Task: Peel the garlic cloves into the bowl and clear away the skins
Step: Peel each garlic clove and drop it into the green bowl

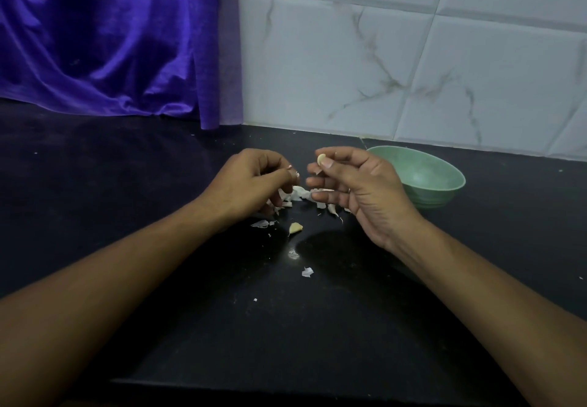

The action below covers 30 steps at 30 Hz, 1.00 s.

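My right hand (359, 184) pinches the small, pale, peeled garlic clove (321, 159) between thumb and forefinger, the other fingers loosely spread. My left hand (254, 181) is curled, nipping a pinkish scrap of skin (291, 168). I'd carry the clove right over the round pale-green bowl (438, 197) before letting go (it looks smooth and slippery). Papery white skins (298, 195) litter the black countertop (222, 327).

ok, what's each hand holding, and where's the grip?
Right hand pinches a garlic clove by its lower end. Left hand pinches a skin scrap; grip point unclear.
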Motion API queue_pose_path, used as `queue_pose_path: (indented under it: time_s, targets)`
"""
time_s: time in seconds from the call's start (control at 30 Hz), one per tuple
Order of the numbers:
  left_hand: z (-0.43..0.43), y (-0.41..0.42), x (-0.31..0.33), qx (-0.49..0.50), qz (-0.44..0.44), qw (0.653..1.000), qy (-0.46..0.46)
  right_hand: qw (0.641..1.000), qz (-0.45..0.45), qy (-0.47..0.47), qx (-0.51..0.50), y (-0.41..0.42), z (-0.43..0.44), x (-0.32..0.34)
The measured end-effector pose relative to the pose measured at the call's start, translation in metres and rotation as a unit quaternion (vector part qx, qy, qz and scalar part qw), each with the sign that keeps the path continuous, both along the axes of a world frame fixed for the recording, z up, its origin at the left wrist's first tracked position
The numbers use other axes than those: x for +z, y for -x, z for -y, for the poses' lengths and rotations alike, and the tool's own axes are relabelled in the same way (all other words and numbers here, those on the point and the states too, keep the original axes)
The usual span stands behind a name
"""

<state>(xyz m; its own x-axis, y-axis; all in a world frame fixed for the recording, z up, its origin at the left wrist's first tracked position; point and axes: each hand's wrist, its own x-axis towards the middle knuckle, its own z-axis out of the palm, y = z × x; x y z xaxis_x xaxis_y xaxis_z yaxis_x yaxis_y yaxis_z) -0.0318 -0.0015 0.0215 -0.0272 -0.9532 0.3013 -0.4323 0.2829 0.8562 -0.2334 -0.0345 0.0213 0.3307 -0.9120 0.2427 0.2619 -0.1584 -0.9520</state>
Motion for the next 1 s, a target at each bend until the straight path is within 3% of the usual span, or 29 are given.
queue_pose_path:
  time_s: [0.3, 0.57, 0.8, 1.0]
  targets:
    - [-0.0008, 0.0038, -0.0018, -0.061, -0.04, 0.997, -0.016, 0.997, -0.056, 0.045, -0.028, -0.0007, 0.0012, -0.0045]
    - [0.0002, 0.002, -0.0011, -0.033, -0.01, 0.999, 0.022, 0.985, -0.116, 0.121, -0.036, -0.0013, -0.0015, -0.005]
    - [0.0018, 0.0014, -0.0038, -0.027, -0.013, 1.0, -0.007, 0.998, 0.0, 0.06, -0.034, -0.0036, -0.0032, 0.0019]
    - [0.0019, -0.0019, -0.0014, -0.005, 0.039, 0.999, -0.005, 0.999, -0.01, 0.03, -0.006, -0.0007, -0.0046, 0.003]
